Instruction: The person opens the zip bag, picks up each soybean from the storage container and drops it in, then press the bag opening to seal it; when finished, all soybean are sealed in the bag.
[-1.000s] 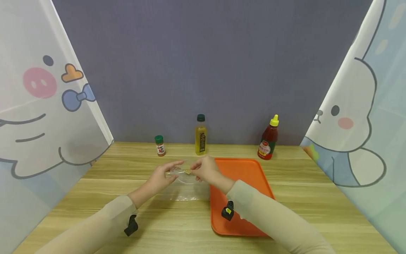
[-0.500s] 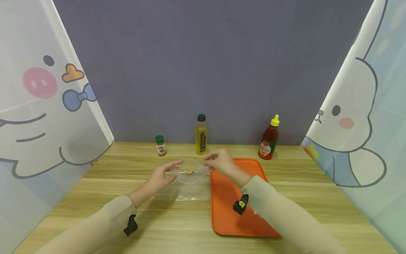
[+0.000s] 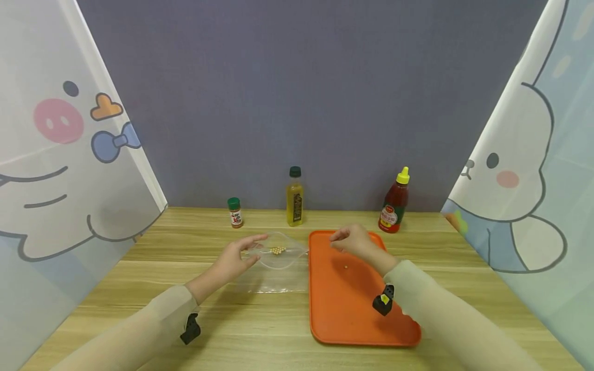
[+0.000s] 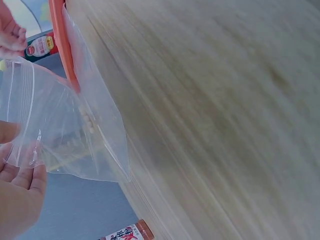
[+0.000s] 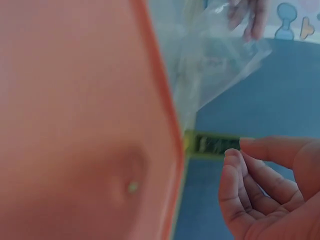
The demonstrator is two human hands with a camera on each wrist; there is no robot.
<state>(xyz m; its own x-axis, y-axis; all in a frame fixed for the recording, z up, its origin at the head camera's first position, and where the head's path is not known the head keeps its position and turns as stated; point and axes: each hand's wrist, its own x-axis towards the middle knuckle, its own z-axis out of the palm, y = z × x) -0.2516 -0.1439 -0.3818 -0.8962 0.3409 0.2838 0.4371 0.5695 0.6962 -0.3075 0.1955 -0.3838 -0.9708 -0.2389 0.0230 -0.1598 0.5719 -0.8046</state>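
A clear zip bag (image 3: 274,281) stands on the table, its mouth spread wide. My left hand (image 3: 236,255) holds the bag by its left edge, with the thumb and fingers at the zip strip, as the left wrist view shows. Inside lie several small pale-yellow round beans (image 3: 278,251) that look like soybeans. Above the orange tray (image 3: 320,319) is my right hand (image 3: 355,241), fingers loosely bent, thumb and forefinger tips close together with nothing visible between them. One single bean (image 3: 345,267) rests on the tray, below and left of that hand.
Along the back stand a green-capped spice jar (image 3: 235,213), a bottle of yellow oil (image 3: 294,198) and a red sauce bottle (image 3: 393,203) with a yellow nozzle. A grey panel (image 3: 297,103) rises behind the table, with printed cloths at both sides.
My right hand has drawn away from the bag's mouth to the right, over the tray. The lone bean there has come into view. My left hand stays put on the bag.
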